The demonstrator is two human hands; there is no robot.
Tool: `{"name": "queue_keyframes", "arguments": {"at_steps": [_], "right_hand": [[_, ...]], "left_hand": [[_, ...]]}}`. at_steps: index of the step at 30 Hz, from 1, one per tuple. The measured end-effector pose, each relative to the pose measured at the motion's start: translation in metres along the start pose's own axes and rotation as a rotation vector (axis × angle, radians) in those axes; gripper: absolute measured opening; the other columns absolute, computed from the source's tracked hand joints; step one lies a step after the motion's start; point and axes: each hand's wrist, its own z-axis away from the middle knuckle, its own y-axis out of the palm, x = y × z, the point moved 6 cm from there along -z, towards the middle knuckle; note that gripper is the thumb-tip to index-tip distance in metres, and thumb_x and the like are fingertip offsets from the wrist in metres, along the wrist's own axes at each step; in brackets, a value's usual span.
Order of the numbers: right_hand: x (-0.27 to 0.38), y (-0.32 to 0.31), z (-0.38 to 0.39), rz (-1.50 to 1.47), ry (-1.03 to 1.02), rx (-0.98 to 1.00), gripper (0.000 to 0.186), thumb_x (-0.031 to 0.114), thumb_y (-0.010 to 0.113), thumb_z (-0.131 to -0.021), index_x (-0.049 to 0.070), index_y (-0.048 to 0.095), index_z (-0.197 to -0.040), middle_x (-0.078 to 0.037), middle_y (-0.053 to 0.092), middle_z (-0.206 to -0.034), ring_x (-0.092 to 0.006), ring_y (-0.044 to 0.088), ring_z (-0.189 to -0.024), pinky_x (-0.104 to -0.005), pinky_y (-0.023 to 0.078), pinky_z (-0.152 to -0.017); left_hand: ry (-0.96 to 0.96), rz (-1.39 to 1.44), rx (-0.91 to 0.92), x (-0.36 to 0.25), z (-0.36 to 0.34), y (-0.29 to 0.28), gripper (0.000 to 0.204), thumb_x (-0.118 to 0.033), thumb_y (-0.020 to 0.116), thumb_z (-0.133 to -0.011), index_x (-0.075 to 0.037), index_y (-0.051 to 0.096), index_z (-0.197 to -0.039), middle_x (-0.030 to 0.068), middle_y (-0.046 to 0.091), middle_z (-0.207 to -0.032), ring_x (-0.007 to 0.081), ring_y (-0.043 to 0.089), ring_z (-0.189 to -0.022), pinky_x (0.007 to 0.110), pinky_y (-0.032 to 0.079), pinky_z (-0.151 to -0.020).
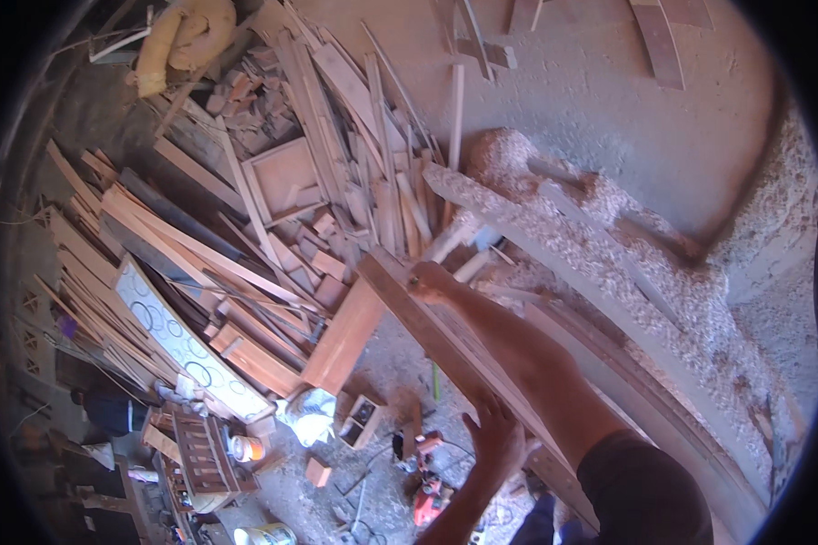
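Note:
A long wooden plank [432, 334] slants from the middle of the view down toward my body at the lower right. Near its far end, my right hand [432, 282] grips the right edge, fingers curled and partly hidden. Closer to me, my left hand [498, 441] holds the same plank, with its thumb and fingers around the left edge. Part of the left hand's grip is out of sight behind the plank. Beyond the plank's far end, a wide reddish board [344, 338] lies on the pile's near side.
Loose boards and strips [200, 250] are heaped at the left, beside a white patterned panel [186, 341]. A sawdust heap [636, 245] with a long beam [536, 236] across it lies to the right. Red power tools [430, 502], a wooden box [362, 421] and a bucket [264, 535] stand on the floor.

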Motion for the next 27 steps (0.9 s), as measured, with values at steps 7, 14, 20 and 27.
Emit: {"name": "queue_keyframes", "arguments": {"at_steps": [7, 14, 20, 27], "right_hand": [[0.014, -0.028, 0.168, -0.166, -0.014, -0.006, 0.022, 0.027, 0.064, -0.079, 0.007, 0.072, -0.085, -0.019, 0.067, -0.077, -0.0370, 0.067, -0.075, -0.0474, 0.051, -0.072], [0.031, -0.119, 0.454, -0.265, 0.024, 0.251, 0.012, 0.021, 0.067, -0.086, 0.011, 0.071, -0.089, -0.010, 0.069, -0.075, -0.0247, 0.066, -0.066, -0.0381, 0.051, -0.063], [0.076, -0.195, 0.708, -0.263, 0.355, 0.343, 0.014, 0.014, 0.064, -0.089, 0.005, 0.069, -0.097, -0.018, 0.069, -0.087, -0.0329, 0.068, -0.076, -0.0405, 0.055, -0.072], [0.089, -0.160, 0.843, -0.503, 0.601, -0.354, 0.023, 0.017, 0.057, -0.099, 0.003, 0.065, -0.116, -0.017, 0.070, -0.103, -0.0276, 0.071, -0.089, -0.0364, 0.055, -0.079]], "left_hand": [[-0.078, 0.022, 0.137, 0.017, 0.008, 0.011, 0.124, -0.069, 0.077, -0.066, 0.015, 0.028, -0.144, 0.0348, 0.026, -0.150, 0.0473, 0.027, -0.141, 0.072, 0.035, -0.101], [-0.068, 0.066, 0.193, 0.011, -0.003, 0.024, 0.119, -0.067, 0.077, -0.068, -0.002, 0.024, -0.153, 0.0319, 0.024, -0.154, 0.0489, 0.020, -0.145, 0.077, 0.023, -0.105], [-0.118, 0.077, 0.347, -0.006, 0.001, -0.001, 0.114, -0.058, 0.075, -0.075, 0.004, 0.018, -0.152, 0.0305, 0.019, -0.157, 0.0433, 0.020, -0.147, 0.072, 0.017, -0.112], [-0.095, 0.085, 0.268, 0.016, 0.000, 0.030, 0.111, -0.058, 0.071, -0.080, 0.003, 0.015, -0.154, 0.0244, 0.021, -0.159, 0.0363, 0.020, -0.149, 0.071, 0.017, -0.113]]}}
